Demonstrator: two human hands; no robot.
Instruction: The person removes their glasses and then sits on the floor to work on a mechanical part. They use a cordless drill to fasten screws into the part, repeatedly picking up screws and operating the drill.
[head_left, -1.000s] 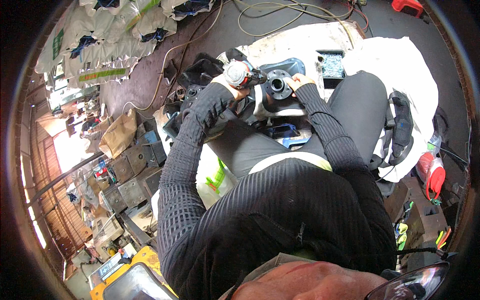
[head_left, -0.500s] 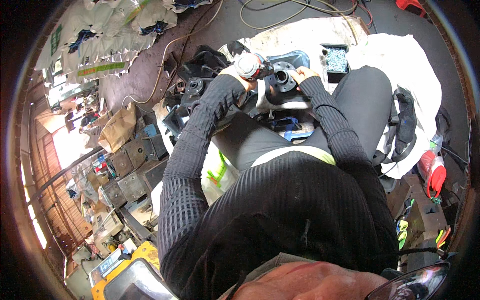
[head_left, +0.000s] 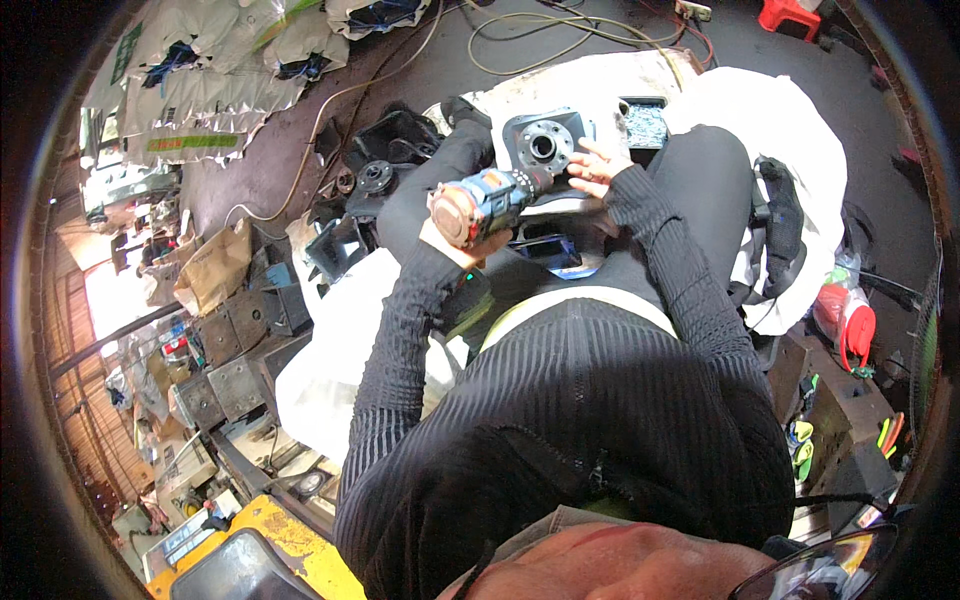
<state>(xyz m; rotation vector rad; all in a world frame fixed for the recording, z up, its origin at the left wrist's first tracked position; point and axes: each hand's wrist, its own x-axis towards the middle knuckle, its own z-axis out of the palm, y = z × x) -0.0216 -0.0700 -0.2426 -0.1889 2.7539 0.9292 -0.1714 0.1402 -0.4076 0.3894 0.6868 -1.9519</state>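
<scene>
My left hand (head_left: 468,248) is wrapped round the grip of a blue and grey cordless drill (head_left: 487,203). Its dark chuck points up and to the right, short of a round metal flange (head_left: 526,150) with a bored centre and a ring of holes. That flange sits on a pale blue-grey, box-like part (head_left: 572,124) between my knees. Just right of the flange, my right hand (head_left: 600,168) has its fingers spread, with nothing seen in them. Whether its fingertips touch the part I cannot tell.
A tray of small silvery-blue pieces (head_left: 647,124) stands beyond my right hand. Dark flanged parts (head_left: 375,178) lie at the left. Cables (head_left: 530,68) cross the floor ahead. White sacking (head_left: 800,130) and a black strap (head_left: 782,235) lie right of my leg.
The drill in my left hand has come back from the flange, toward my body and leftward. The fingers of my right hand have left the flange's edge and spread.
</scene>
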